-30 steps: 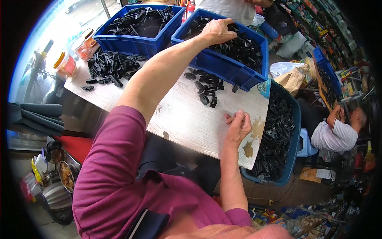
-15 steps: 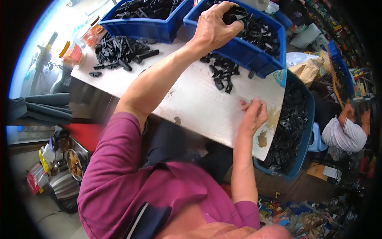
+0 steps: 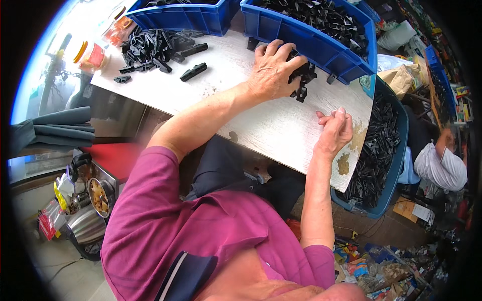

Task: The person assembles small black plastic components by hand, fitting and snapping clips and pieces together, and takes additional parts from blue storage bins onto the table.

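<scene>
My left hand (image 3: 275, 72) is bent over a small heap of black plastic parts (image 3: 301, 84) on the tabletop, just in front of the right blue bin (image 3: 311, 42). Its fingers curl round some of the parts, and its palm hides much of the heap. My right hand (image 3: 335, 133) hovers at the table's right side with its fingers curled in. Nothing shows in it. Toward the left of the table lies a bigger pile of black clip-like parts (image 3: 155, 47), with a single long black part (image 3: 194, 71) apart from it.
A second blue bin (image 3: 183, 19) stands at the back left of the white table (image 3: 236, 113). Lidded jars (image 3: 93, 56) stand at the left edge. Right of the table is a teal tub (image 3: 396, 150) full of black parts. Farther right, another person (image 3: 434, 165) sits.
My left hand has come down from the right bin, where it held black parts, to the heap on the table. My right hand stays curled in the same spot. The view has shifted slightly.
</scene>
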`<state>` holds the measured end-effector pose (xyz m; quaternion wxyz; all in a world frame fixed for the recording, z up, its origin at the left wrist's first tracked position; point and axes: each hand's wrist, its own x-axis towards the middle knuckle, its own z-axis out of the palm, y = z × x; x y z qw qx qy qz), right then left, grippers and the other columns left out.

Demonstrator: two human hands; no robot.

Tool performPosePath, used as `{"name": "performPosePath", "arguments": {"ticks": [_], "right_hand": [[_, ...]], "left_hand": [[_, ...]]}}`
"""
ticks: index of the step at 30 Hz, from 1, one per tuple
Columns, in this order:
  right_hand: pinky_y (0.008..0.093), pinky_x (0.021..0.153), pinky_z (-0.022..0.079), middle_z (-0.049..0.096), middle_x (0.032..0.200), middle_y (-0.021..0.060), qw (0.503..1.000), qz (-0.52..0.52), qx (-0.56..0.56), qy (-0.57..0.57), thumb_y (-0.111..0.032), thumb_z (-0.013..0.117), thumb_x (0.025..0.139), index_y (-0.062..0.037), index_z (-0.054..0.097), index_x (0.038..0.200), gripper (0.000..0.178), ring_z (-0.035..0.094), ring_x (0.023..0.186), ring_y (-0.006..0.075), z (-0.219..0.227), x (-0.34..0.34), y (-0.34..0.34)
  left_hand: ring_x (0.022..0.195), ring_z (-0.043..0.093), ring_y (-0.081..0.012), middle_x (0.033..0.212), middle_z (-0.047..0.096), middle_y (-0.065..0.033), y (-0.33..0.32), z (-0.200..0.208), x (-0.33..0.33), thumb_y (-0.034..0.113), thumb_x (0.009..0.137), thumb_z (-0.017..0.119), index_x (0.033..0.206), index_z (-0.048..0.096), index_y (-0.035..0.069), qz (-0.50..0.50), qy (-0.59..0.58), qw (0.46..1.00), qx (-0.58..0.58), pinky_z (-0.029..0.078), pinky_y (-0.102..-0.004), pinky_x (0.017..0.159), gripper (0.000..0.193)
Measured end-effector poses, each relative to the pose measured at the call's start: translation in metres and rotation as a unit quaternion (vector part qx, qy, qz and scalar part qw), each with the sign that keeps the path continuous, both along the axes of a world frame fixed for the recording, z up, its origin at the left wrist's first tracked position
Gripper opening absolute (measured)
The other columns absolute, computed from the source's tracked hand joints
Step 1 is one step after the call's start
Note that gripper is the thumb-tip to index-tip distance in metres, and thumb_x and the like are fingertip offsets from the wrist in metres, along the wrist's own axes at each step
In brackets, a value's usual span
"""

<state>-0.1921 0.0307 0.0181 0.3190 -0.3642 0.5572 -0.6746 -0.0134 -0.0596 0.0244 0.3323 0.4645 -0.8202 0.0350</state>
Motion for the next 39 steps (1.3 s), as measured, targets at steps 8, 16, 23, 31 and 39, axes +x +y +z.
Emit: {"name": "performPosePath", "arguments": {"ticks": [8, 16, 23, 31, 39], "right_hand": [[0.033, 0.067, 0.057, 0.051, 0.054, 0.0047, 1.0, -0.007, -0.008, -0.022, -0.022, 0.056, 0.096, -0.0016, 0.051, 0.076, 0.029, 0.055, 0.054, 0.0131, 0.003, -0.001, -0.003], [0.0338, 0.068, 0.056, 0.049, 0.055, 0.0043, 0.999, -0.004, -0.009, -0.041, -0.023, 0.056, 0.096, -0.0015, 0.051, 0.076, 0.03, 0.055, 0.056, 0.0146, -0.002, -0.005, -0.001], [0.0365, 0.069, 0.058, 0.047, 0.067, 0.0045, 1.0, 0.0, 0.014, -0.023, -0.021, 0.053, 0.098, -0.0028, 0.05, 0.077, 0.029, 0.046, 0.053, 0.0102, 0.002, -0.003, 0.001], [0.0329, 0.069, 0.053, 0.048, 0.057, 0.0039, 0.998, 0.004, 0.007, -0.058, -0.024, 0.056, 0.097, -0.0041, 0.048, 0.072, 0.032, 0.059, 0.061, 0.0171, 0.005, 0.0, 0.002], [0.0362, 0.069, 0.058, 0.045, 0.07, 0.003, 1.0, 0.008, 0.02, -0.022, -0.022, 0.052, 0.097, -0.0035, 0.048, 0.075, 0.03, 0.044, 0.052, 0.0092, 0.007, 0.002, 0.002]], "left_hand": [[0.132, 0.04, -0.0437, 0.141, 0.043, -0.0242, -0.004, 0.009, 0.003, 0.035, 0.075, 0.078, 0.136, 0.052, 0.014, -0.004, 0.119, 0.993, 0.022, 0.032, -0.056, 0.109, 0.069], [0.119, 0.055, -0.0332, 0.122, 0.062, -0.0152, -0.035, 0.068, 0.007, 0.019, 0.08, 0.076, 0.113, 0.067, 0.007, -0.038, 0.176, 0.971, -0.158, 0.047, -0.0431, 0.099, 0.037], [0.118, 0.05, -0.0403, 0.118, 0.059, -0.0238, -0.118, 0.108, 0.008, 0.035, 0.078, 0.074, 0.124, 0.058, 0.002, 0.082, 0.054, 0.994, -0.049, 0.038, -0.0469, 0.105, 0.058], [0.13, 0.044, -0.0407, 0.137, 0.05, -0.0221, -0.201, 0.09, 0.001, 0.07, 0.072, 0.068, 0.137, 0.052, 0.02, 0.174, -0.161, 0.965, 0.109, 0.04, -0.0539, 0.102, 0.083], [0.118, 0.058, -0.0365, 0.128, 0.058, -0.0193, -0.213, 0.083, 0.002, 0.055, 0.075, 0.07, 0.134, 0.056, 0.022, 0.158, -0.12, 0.963, 0.182, 0.04, -0.0566, 0.102, 0.069]]}}
